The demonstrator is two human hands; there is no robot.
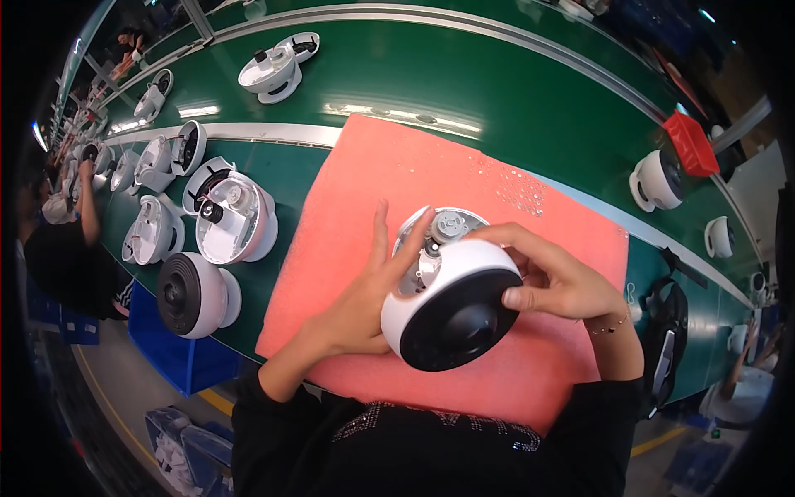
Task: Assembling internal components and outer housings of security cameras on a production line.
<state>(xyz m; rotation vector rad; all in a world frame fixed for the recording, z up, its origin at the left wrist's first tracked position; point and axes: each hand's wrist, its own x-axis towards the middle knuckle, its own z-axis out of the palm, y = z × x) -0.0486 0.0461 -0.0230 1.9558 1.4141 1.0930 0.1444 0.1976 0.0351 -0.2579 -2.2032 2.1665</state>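
In front of me, over a pink foam mat (331, 248), a rounded white housing shell (451, 277) with a black domed front (464, 323) is tilted toward me. Behind it shows an opened white body (447, 225) with a metal motor and small parts inside. My right hand (555, 277) grips the shell's right side, its thumb pressed on the black front. My left hand (364, 302) cradles the left side with two fingers stretched upward, one along the body's rim. Its thumb is mostly hidden by the shell. Whether shell and body touch I cannot tell.
Small loose screws (517, 192) lie on the mat's far part. Several white housings (232, 219), some opened, stand at left; another (269, 70) sits on the green surface beyond. At right are a red bin (690, 142), a white unit (657, 178) and a black strap-like item (662, 331). A co-worker (74, 248) works at left.
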